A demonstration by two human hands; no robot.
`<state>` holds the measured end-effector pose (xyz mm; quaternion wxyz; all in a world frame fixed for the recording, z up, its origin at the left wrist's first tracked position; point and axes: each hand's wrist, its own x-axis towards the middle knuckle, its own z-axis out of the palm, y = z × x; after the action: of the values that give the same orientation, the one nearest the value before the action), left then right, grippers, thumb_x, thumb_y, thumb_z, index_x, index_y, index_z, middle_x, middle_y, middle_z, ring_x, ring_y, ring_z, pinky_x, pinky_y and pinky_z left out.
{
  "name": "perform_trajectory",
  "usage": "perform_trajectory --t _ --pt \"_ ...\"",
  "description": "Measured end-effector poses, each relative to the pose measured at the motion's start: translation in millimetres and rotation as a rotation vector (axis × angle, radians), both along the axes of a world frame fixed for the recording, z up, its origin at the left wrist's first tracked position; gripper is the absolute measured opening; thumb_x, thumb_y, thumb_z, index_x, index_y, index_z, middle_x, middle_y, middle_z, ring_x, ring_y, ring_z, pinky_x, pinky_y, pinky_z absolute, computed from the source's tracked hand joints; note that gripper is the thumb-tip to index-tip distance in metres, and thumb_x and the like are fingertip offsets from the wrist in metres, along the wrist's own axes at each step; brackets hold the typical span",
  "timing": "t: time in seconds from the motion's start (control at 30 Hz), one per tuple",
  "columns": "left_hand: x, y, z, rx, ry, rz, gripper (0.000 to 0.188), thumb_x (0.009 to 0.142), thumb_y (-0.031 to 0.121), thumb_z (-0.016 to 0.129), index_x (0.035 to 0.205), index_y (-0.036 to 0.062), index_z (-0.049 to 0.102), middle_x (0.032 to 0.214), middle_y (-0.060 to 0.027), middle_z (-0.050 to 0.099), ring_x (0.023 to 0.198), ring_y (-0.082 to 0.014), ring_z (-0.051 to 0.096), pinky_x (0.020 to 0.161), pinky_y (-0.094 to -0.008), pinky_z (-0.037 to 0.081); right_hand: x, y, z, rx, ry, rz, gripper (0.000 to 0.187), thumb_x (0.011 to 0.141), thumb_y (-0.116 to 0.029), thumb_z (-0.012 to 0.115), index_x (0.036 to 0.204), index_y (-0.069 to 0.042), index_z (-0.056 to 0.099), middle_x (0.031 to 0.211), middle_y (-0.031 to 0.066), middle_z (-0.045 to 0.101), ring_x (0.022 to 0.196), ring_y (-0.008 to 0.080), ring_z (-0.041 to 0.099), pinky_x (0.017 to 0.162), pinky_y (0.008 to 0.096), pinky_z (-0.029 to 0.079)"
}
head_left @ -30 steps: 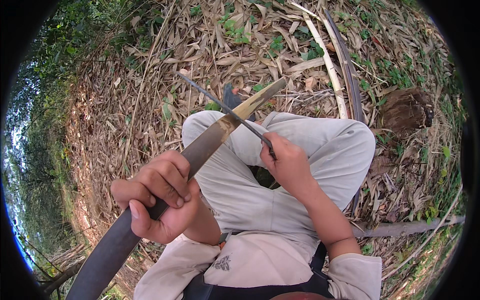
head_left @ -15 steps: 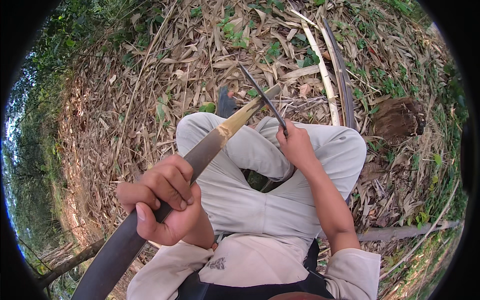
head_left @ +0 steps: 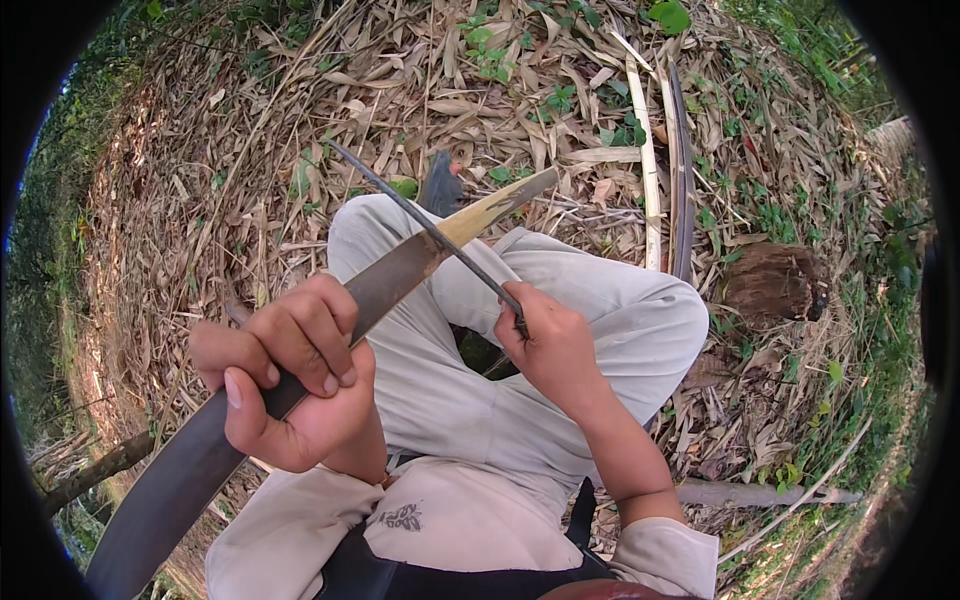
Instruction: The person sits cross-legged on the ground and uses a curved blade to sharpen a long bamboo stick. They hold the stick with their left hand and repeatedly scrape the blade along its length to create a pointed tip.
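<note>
Blade shift: against half a second ago, the blade [head_left: 470,260] crosses the strip [head_left: 388,284] farther from its pale tip, nearer the left hand [head_left: 312,345].
Strip: slants from the lower left through the left hand, its tip out beyond the right hand [head_left: 552,345].
Left hand: closed round the strip's dark part, fingers curled over, thumb bent on the near side.
Right hand: curled tight on the blade's near end, just beside the strip, apart from it; the grip itself is hidden.
Crossing: between the two hands, where dark skin meets pale wood.
Lap: folded trousers [head_left: 610,305] below the right hand.
Ground: a pale slat [head_left: 645,160] and a stump [head_left: 775,282] on dry leaves [head_left: 250,160].
</note>
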<state>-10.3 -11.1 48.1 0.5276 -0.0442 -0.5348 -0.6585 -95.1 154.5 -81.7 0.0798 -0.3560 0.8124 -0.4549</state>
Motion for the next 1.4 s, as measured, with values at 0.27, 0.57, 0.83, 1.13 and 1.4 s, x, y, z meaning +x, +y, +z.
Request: perform_trajectory --t 0.27,0.57,0.83,1.13,1.4 --pt "18 3 -10 0.001 -0.024 -0.054 0.026 0.096 0.026 0.05 0.08 0.011 0.037 0.045 -0.0035 0.037 0.035 -0.0133 0.031 0.044 -0.0335 0.03 -9 7 -21 0.112 -0.143 -0.017 0.01 0.088 -0.009 0.063 0.094 -0.003 0.057 0.071 0.0177 0.065 0.063 0.0366 0.065 0.058 0.0451 0.052" --pt "23 -7 -13 0.033 -0.037 -0.072 0.023 0.096 0.025 0.05 0.082 0.012 0.037 0.046 -0.0029 0.037 0.036 -0.0124 0.032 0.048 -0.0332 0.032 -71 5 -72 0.426 -0.11 -0.114 0.014 0.091 -0.014 0.057 0.096 -0.001 0.059 0.073 0.0235 0.066 0.072 0.0444 0.066 0.065 0.0509 0.051" --pt "18 -46 -25 0.13 0.086 0.057 0.018 0.097 0.023 0.041 0.084 0.0112 0.037 0.049 -0.0033 0.038 0.037 -0.0125 0.033 0.049 -0.0317 0.033 -56 -19 -96 0.079 -0.761 -0.228 0.027 0.097 -0.03 0.063 0.097 -0.003 0.062 0.057 0.0009 0.052 0.047 0.0114 0.051 0.043 0.0342 0.043" --pt "65 -9 -42 0.001 -0.229 0.315 0.03 0.102 0.036 0.036 0.102 0.006 0.036 0.095 -0.0221 0.054 0.086 -0.0341 0.06 0.083 -0.0493 0.048 -72 -28 -80 -0.269 -1.388 -0.326 0.051 0.093 -0.046 0.067 0.118 -0.003 0.052 0.086 0.0086 0.065 0.053 0.0072 0.05 0.043 0.0227 0.043" --pt "92 -9 15 -0.113 -0.162 0.325 0.033 0.103 0.04 0.035 0.104 0.0071 0.037 0.092 -0.0195 0.055 0.083 -0.0358 0.061 0.077 -0.051 0.05 -56 -55 -50 -0.853 -1.685 -0.257 0.032 0.087 -0.003 0.074 0.104 -0.011 0.047 0.074 -0.0009 0.053 0.055 0.0073 0.051 0.047 0.0244 0.044"
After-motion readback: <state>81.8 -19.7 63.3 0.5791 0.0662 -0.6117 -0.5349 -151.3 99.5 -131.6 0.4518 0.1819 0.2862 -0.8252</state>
